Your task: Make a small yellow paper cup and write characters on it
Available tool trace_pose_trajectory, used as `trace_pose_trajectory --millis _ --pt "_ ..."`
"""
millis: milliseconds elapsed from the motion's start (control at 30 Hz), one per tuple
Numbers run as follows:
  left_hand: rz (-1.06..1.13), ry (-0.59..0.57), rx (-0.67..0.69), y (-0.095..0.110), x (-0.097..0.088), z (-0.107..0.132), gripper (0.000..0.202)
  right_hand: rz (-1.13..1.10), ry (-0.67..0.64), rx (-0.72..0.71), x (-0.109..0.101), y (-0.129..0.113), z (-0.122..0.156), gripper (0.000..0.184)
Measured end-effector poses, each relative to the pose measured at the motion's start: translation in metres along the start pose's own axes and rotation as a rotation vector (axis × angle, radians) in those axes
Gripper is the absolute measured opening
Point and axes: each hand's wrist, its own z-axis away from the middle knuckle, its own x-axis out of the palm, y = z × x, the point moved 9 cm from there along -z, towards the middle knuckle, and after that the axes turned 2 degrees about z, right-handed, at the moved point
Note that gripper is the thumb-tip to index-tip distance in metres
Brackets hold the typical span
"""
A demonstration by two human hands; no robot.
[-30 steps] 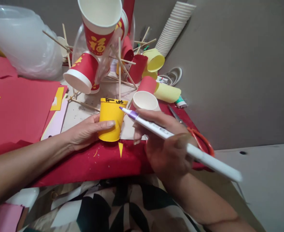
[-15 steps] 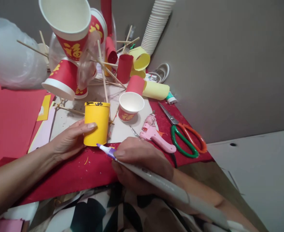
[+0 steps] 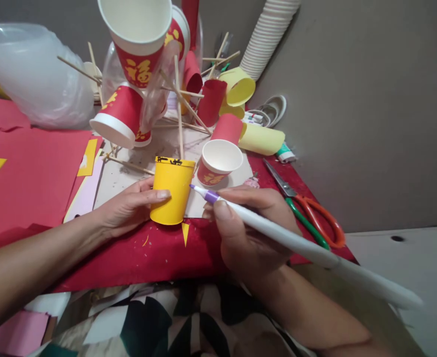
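My left hand [image 3: 135, 206] grips a yellow cup [image 3: 171, 198] from its left side, thumb across the front. Black strokes mark the band along the cup's top edge. In my right hand [image 3: 253, 228] is a white marker [image 3: 274, 230] with a purple collar and a purple tip. That tip points left, close by the cup's right side; whether they touch I cannot tell. Just behind stands a small red and white paper cup [image 3: 218, 163], mouth up. A pink glue gun [image 3: 252, 181] is mostly hidden by my right hand.
Scissors [image 3: 307, 208] with green and orange handles lie at the right. Behind are stacked red paper cups [image 3: 136, 59], wooden sticks [image 3: 181, 109], a yellow paper tube [image 3: 263, 139] and a leaning cup stack [image 3: 268, 39]. Red paper [image 3: 36, 188] covers the left; a plastic bag [image 3: 36, 74] bulges behind it.
The view has swung left, so everything sits further right. The marker tip has moved up from the yellow cup's bottom edge to beside its right side. My left hand still holds the cup.
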Motion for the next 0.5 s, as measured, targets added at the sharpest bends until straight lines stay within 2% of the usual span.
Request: trace_pose_trajectory --millis 300,400,500 --pt "-0.004 -0.004 0.043 -0.001 0.004 0.000 0.048 0.050 0.067 -0.008 0.000 0.005 0.007 0.011" --pt "-0.030 -0.010 0.054 -0.003 0.004 0.000 0.051 0.055 0.039 -0.022 0.005 0.003 0.007 0.017" --pt "-0.042 -0.010 0.070 -0.004 0.001 0.001 0.052 0.016 -0.021 -0.113 0.012 -0.009 0.007 0.018"
